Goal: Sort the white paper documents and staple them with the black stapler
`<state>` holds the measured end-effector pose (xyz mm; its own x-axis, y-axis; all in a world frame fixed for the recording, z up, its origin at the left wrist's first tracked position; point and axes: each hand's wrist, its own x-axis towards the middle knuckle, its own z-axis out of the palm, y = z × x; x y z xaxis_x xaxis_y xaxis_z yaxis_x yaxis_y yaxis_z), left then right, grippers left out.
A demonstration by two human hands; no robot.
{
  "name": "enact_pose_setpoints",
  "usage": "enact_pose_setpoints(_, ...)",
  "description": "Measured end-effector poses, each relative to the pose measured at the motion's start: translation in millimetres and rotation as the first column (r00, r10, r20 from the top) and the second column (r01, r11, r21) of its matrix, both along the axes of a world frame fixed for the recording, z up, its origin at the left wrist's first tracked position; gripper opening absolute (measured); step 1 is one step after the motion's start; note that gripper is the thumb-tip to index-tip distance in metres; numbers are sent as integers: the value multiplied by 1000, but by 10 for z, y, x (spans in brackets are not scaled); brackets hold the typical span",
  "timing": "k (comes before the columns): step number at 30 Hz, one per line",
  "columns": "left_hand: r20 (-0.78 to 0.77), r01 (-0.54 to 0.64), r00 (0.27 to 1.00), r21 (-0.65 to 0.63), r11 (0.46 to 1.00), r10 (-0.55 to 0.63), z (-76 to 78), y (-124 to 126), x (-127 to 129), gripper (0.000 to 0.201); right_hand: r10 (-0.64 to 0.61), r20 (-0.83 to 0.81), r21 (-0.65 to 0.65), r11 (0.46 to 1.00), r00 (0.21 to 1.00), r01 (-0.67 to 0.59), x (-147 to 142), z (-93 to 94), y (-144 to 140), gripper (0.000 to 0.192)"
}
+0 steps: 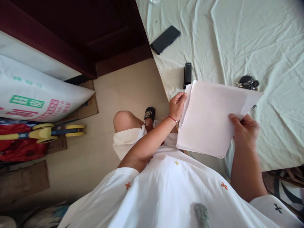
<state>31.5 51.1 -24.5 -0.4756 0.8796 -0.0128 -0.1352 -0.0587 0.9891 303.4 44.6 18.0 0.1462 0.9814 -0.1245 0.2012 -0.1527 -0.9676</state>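
Observation:
I hold a stack of white paper sheets [209, 117] in front of me with both hands, over the edge of a bed covered by a pale sheet [261, 41]. My left hand [177, 105] grips the stack's left edge near its top corner. My right hand [244, 129] grips the right edge, thumb on top. The sheets look blank and slightly fanned at the corners.
On the bed lie a black phone [165, 39], a black stapler [187, 74] and a bunch of keys [248, 82] just behind the paper. Left on the tiled floor are a printed sack [35, 95], a yellow toy scooter [52, 131] and cardboard.

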Motion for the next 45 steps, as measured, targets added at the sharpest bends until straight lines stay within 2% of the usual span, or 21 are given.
enact_pose_setpoints(13,-3,-4,1000,-20,1000,4,43,-3,-5,53,18,49,-6,1000,999,-18,37,-29,1,33)
enact_pose_setpoints(23,-38,-15,999,-27,1000,14,68,-6,-6,54,-7,-50,-27,1000,999,5,1,-35,5,30)
enact_pose_setpoints(33,-21,-13,1000,-48,999,12,73,-12,-7,57,-11,-71,-43,999,997,8,-3,-18,-3,31)
enact_pose_setpoints(39,9,-18,1000,6,1000,18,79,-16,-3,54,-16,-87,-39,999,996,13,-13,-24,-12,30)
enact_pose_setpoints(45,15,-19,1000,-2,1000,19,97,-16,2,56,-32,-90,-48,998,995,27,-33,-32,-11,31)
